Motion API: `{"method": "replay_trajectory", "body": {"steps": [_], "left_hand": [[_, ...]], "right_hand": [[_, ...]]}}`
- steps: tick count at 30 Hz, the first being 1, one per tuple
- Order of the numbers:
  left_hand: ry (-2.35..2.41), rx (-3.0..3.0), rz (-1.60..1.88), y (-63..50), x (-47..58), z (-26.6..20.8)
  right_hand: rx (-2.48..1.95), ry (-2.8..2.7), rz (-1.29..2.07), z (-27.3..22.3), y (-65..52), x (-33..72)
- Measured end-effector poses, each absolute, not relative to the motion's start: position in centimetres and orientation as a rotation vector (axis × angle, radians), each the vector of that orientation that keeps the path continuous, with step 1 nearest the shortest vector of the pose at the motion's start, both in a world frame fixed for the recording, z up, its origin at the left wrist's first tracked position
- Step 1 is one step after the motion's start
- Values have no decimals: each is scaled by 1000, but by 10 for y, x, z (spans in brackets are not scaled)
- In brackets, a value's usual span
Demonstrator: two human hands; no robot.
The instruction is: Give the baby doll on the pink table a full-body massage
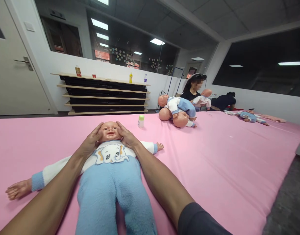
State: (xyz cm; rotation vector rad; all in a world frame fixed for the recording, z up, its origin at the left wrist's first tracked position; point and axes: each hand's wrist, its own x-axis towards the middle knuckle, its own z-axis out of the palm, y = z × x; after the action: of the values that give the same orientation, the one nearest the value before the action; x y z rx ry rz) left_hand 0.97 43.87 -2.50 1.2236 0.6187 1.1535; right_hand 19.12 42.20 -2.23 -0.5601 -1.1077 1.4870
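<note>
A baby doll lies on its back on the pink padded table, head away from me, arms spread out. It wears light blue fleece trousers and a white top with an elephant face. My left hand cups the left side of its head, fingers together along the temple and cheek. On the opposite side my right hand holds the head the same way, so the doll's face shows between both hands. A small white bottle with a green cap stands beyond my right hand.
More dolls are piled at the table's far edge. Behind them a person holds another doll; a second person leans farther right, near a doll lying flat. Stacked boards carry bottles along the wall.
</note>
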Motion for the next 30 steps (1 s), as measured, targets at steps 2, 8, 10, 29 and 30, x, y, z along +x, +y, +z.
{"method": "replay_trajectory", "body": {"steps": [2,8,10,29,30], "left_hand": [[700,1315,1122,438,9,-25],[685,1318,1099,442,5,-25],[644,1269,1070,442,5,-25],[631,1237,1069,443,4,-26],[624,1222,1067,443,4,-25]], "right_hand": [[-620,-1179,1449,-20,416,191],[-635,-1187,1458,-18,412,194],[-589,-1164,1513,-18,414,195],[-575,-1131,1527,-19,415,194],[-558,-1126,1538,-19,416,194]]}}
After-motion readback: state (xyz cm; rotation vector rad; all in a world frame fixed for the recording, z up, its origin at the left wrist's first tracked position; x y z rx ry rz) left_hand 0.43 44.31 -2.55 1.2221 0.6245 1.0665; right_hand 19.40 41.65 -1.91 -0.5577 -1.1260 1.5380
